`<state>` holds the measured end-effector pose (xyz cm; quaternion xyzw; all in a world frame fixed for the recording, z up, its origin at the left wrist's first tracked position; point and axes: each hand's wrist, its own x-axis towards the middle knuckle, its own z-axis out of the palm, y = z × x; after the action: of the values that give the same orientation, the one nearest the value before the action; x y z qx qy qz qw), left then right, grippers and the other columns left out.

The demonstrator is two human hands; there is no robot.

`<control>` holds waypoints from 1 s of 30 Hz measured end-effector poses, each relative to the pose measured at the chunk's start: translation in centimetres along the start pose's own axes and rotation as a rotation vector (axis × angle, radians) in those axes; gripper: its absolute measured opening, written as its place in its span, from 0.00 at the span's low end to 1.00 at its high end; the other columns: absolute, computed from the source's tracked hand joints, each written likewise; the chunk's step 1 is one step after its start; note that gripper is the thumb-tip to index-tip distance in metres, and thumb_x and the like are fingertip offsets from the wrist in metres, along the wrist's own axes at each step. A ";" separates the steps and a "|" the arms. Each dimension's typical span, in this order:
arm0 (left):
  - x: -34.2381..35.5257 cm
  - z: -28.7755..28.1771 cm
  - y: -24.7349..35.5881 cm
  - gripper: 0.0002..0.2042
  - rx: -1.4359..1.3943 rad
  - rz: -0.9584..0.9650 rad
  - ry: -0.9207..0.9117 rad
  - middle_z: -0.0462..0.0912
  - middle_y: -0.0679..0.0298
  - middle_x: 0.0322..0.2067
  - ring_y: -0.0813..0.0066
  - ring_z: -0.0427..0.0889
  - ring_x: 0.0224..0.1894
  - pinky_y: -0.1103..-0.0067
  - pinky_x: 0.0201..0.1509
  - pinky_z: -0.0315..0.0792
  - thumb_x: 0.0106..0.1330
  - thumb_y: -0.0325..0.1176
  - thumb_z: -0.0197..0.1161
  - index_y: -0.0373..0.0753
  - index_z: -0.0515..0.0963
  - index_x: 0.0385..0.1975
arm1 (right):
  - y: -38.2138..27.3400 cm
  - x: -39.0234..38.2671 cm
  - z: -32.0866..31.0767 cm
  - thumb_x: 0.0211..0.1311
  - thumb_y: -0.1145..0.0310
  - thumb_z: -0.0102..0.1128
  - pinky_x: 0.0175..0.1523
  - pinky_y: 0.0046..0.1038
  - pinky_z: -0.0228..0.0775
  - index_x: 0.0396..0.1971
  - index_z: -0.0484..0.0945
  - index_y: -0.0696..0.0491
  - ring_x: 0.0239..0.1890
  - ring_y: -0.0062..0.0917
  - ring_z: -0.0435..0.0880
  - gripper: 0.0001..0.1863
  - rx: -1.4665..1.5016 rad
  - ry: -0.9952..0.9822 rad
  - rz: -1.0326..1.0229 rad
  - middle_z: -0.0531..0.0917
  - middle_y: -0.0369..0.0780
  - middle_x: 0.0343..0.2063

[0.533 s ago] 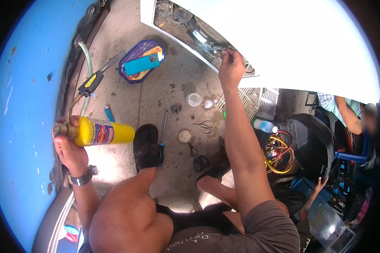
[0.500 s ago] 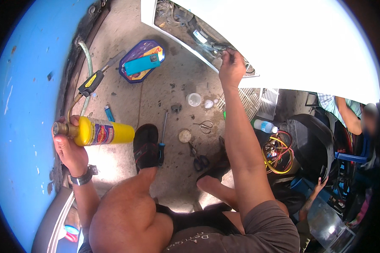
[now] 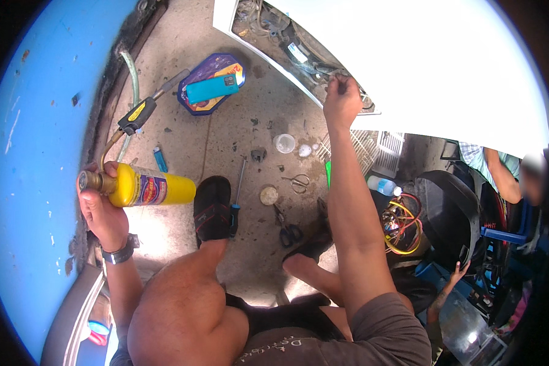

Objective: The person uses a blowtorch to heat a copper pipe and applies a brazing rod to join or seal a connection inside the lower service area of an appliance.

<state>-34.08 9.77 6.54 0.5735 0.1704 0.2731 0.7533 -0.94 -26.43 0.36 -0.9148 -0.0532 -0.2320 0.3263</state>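
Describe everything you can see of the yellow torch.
The torch has a glossy yellow cylinder with a printed label, a brass-looking collar, a bent tube, a black body with a yellow sticker and a metal nozzle. The left hand holds it around the collar. The cylinder lies nearly level across the picture, its base toward a black shoe; the nozzle points to the upper right, no flame visible.

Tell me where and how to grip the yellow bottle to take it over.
Probably best: wrap the yellow bottle around its round body, coming from the right. It is held sideways, base pointing right, while the left hand holds the neck and the torch extends from that end.
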 end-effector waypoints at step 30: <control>0.0 1.5 -0.6 0.27 -0.035 0.012 -0.052 0.76 0.54 0.44 0.60 0.75 0.53 0.65 0.61 0.68 0.74 0.55 0.52 0.35 0.67 0.57 | 0.4 2.2 -2.1 0.64 0.68 0.64 0.39 0.38 0.77 0.37 0.81 0.59 0.30 0.41 0.87 0.09 -0.144 -0.157 -0.240 0.86 0.47 0.28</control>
<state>-33.15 8.52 6.41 0.5683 0.1427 0.2654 0.7657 0.30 -28.11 2.57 -0.9382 -0.1707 -0.2003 0.2246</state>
